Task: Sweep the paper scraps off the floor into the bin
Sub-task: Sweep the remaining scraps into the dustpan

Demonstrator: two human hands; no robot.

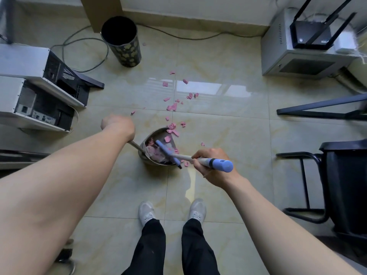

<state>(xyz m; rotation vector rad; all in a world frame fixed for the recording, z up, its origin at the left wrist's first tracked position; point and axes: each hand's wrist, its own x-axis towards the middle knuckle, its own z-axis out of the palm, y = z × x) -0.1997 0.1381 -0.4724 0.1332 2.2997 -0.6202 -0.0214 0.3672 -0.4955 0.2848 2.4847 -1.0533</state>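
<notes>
Your right grip (210, 165) is clenched round the broom (218, 164) just below its blue end cap. The shaft runs up-left from it to the blue head (167, 153), which lies inside the dustpan (156, 133) across a heap of pink paper. Your left grip (115, 124) looks clenched on the pan's metal rod (135, 145), which comes out under the wrist; fingers are hidden, so that's a read from the fist shape. What matters for the next stroke: the loose scraps (171, 107) lie up-frame of the pan's mouth, i.e. beyond the broom head. They form a ragged trail whose long axis runs from the pan's lip toward upper centre of frame. So you'd prob. need to reach the head past them & draw back toward your shoes (147, 213). A few bits sit just right of the pan, near the right grip, & one scrap lies beside the bin (127, 50). The bin stands upright & open in the upper left, well apart from the pan and closer to the left grip, which carries the load. The floor (228, 135) is glossy pale tile, so paper should slide easily. It's a tight room: open PC cases (39, 86) at left, a cable (83, 54) looping by the bin, a grey cabinet (301, 56) upper right, a dark chair (341, 185) at right.
</notes>
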